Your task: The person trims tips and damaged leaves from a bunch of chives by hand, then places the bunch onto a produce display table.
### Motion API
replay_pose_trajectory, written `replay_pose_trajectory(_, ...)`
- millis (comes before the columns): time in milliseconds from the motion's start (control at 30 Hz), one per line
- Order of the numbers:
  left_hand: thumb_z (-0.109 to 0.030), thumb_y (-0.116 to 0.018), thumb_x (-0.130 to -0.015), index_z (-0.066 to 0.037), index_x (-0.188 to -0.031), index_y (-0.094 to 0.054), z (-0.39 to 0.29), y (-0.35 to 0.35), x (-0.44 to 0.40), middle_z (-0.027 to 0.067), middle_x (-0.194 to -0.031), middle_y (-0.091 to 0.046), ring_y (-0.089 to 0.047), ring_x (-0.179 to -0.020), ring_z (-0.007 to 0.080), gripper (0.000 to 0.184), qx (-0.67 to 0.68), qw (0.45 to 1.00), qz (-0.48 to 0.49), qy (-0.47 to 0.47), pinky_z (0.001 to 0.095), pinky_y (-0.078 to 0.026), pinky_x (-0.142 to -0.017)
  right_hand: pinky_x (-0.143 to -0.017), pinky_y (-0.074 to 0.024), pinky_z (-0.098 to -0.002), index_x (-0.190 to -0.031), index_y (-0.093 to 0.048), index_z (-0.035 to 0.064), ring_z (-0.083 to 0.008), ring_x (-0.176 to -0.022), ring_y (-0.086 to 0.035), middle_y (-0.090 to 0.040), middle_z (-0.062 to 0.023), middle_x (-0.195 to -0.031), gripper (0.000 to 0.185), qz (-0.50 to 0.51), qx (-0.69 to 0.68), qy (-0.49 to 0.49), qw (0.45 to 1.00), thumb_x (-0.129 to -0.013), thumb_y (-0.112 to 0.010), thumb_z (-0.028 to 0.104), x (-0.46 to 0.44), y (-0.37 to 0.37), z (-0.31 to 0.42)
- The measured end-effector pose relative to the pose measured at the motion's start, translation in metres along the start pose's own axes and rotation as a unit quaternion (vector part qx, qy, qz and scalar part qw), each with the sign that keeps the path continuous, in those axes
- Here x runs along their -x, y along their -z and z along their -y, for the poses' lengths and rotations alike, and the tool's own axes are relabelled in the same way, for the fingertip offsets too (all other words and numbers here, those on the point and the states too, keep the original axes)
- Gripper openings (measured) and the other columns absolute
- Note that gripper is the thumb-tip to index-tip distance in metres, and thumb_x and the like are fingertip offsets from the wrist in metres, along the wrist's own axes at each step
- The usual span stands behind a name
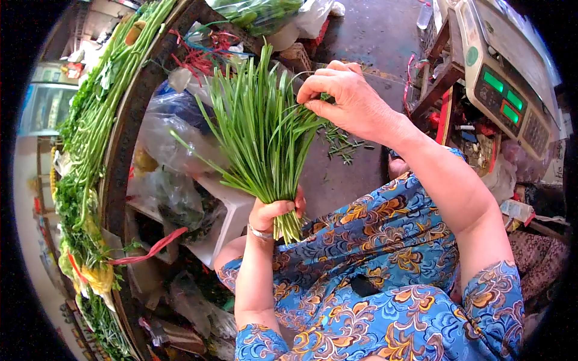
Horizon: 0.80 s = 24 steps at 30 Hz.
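Observation:
A thick bunch of garlic chives (256,132) fans out upward in front of me. My left hand (274,213) is wrapped round its lower stems, and the pale cut ends poke out below the fist. A bracelet circles that wrist. At the upper right edge of the bunch, my right hand (346,93) is closed in a pinch. Its thumb and bent fingers meet at the tip of a green leaf beside the other leaves. Short green clippings (343,144) lie scattered on the floor beneath the right hand.
Bundled long green vegetables (96,132) line a dark-edged shelf on the left. Clear plastic bags (174,132) and red ties (205,54) hang near the chives. A scale with green displays (506,90) stands at the right. A plastic bottle (424,15) is at the top.

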<state>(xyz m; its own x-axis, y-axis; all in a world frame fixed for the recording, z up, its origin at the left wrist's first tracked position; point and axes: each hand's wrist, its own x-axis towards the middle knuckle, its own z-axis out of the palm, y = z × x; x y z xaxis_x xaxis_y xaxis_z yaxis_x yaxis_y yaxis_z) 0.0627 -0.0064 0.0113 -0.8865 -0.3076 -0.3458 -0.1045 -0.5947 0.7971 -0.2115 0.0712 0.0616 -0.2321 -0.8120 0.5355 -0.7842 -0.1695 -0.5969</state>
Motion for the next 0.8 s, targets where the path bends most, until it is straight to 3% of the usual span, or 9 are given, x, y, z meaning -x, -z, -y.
replay_pose_trajectory(167, -0.014, -0.064, -0.067, 0.004, -0.086, -0.056, -0.001, -0.001, 0.000, 0.0114, -0.075, -0.054, -0.054, -0.062, 0.0238, 0.027, -0.004, 1.000, -0.018, -0.008, 0.0352, -0.048, -0.060, -0.089, -0.0359, -0.0387, -0.087, -0.068, 0.0145, -0.0216, -0.092, -0.057, -0.066, -0.0001, -0.085, 0.007, 0.003, 0.005, 0.003, 1.000, -0.082, -0.064, 0.018, 0.000, 0.003, 0.002)
replay_pose_trajectory(367, -0.009, -0.066, -0.069, 0.004, -0.104, -0.056, 0.000, -0.005, -0.002, 0.0144, -0.080, -0.061, -0.061, -0.067, 0.0244, 0.039, -0.035, 0.998, -0.041, 0.020, 0.0351, -0.051, -0.060, -0.087, -0.0364, -0.0370, -0.085, -0.067, 0.0157, -0.0213, -0.088, -0.057, -0.064, 0.0005, -0.082, 0.004, -0.046, 0.021, -0.002, 0.999, -0.085, -0.064, 0.018, -0.003, 0.005, 0.006)
replay_pose_trajectory(800, -0.003, -0.070, -0.070, 0.002, -0.109, -0.060, -0.001, -0.014, -0.006, 0.0110, -0.086, -0.066, -0.065, -0.073, 0.0222, 0.040, -0.067, 0.991, -0.086, 0.077, 0.0337, -0.054, -0.063, -0.088, -0.0349, -0.0387, -0.084, -0.068, 0.0187, -0.0210, -0.090, -0.054, -0.060, 0.0019, -0.083, 0.005, -0.103, 0.047, 0.054, 0.992, -0.081, -0.069, 0.022, -0.006, -0.001, 0.014)
